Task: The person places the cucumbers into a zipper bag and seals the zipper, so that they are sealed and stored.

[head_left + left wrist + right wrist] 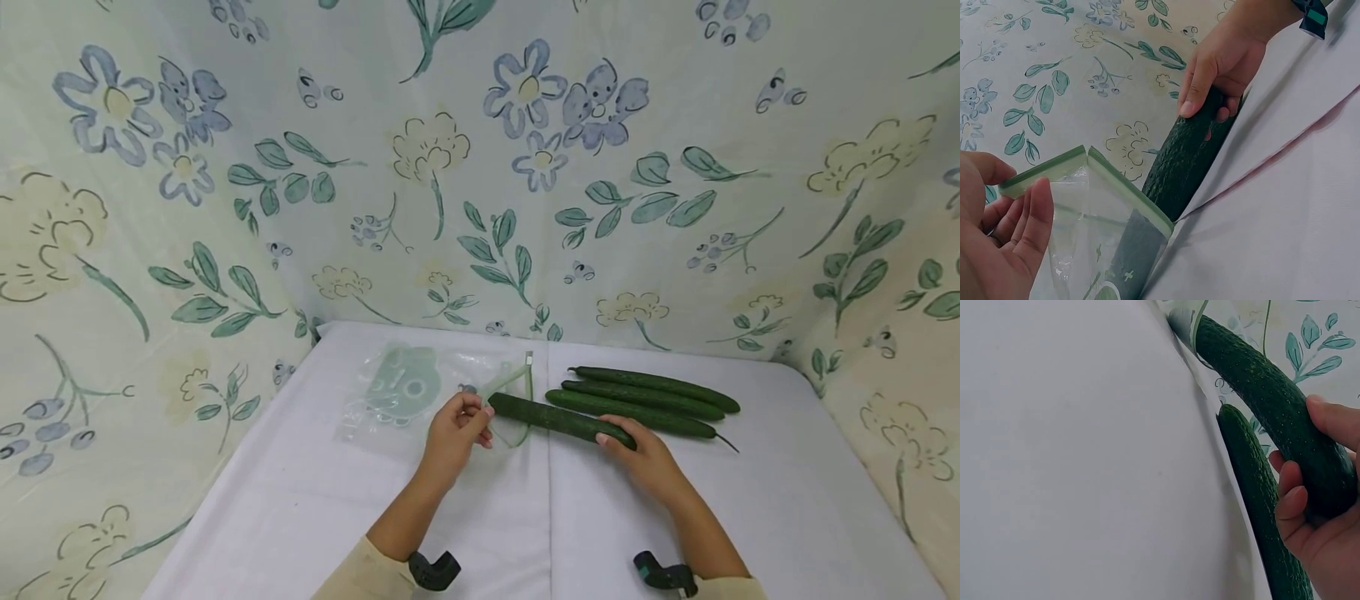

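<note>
A clear plastic zip bag (408, 392) with green print lies flat over the left half of the table, its green-edged mouth spread apart toward the right. My left hand (453, 433) pinches one side of that green rim (1041, 170) between thumb and fingers. In my right hand (647, 458) is a long dark green cucumber (562, 419), gripped near its right end. Its far end sits inside the bag mouth, showing through the clear plastic in the left wrist view. The right wrist view shows the thumb (1335, 422) on top and fingers curled beneath.
Several cucumbers lie side by side behind my right hand, among them the nearest one (630, 414) and the farthest one (652, 382). A white cloth (487, 533) covers the table. Floral fabric (480, 183) hangs around the back and sides.
</note>
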A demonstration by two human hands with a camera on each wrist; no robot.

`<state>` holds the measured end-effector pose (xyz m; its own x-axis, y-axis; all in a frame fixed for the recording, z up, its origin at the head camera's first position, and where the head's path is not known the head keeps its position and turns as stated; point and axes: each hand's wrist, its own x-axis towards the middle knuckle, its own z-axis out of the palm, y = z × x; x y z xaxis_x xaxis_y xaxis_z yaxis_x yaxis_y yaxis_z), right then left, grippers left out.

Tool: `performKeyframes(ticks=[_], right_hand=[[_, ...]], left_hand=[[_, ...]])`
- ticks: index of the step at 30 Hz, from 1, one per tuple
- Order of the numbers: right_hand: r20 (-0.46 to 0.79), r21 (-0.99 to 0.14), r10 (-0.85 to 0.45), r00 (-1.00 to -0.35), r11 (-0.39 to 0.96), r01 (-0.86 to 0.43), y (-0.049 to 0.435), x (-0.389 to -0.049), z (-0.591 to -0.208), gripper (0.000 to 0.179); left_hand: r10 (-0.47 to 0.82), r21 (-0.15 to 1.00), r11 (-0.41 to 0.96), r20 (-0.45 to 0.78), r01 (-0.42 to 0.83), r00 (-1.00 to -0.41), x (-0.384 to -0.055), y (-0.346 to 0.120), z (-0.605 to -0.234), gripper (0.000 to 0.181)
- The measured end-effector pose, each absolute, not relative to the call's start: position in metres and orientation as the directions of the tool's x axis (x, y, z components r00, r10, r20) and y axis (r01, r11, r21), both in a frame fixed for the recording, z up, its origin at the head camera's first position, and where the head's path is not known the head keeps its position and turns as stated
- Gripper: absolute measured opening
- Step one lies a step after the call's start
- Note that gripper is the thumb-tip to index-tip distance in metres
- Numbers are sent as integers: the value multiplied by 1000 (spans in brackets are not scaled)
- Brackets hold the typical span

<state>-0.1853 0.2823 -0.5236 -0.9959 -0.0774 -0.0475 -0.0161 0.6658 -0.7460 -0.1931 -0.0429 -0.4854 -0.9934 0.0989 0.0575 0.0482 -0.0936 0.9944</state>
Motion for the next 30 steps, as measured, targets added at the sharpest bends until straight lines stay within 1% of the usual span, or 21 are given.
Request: performKeyframes(ticks=[7,15,23,30], right_hand=[[-7,-797,-76,-997,603,-40,273,-190,-525,58],[30,-800,-95,-995,594,-81,259,-196,-526,54],[24,-814,-90,-996,576,-72,243,-201,-523,56],[41,-827,-93,-995,556,-86,232,-204,-519,54]], left_hand=[[104,997,-66,38,31,-994,-191,-42,-485,22],[119,997,-73,43,35,-992,-190,-41,-484,23],[157,997,-64,49,39,-986,-185,-38,-484,19],[192,997,-57,66,56,-979,-184,-38,-484,19]])
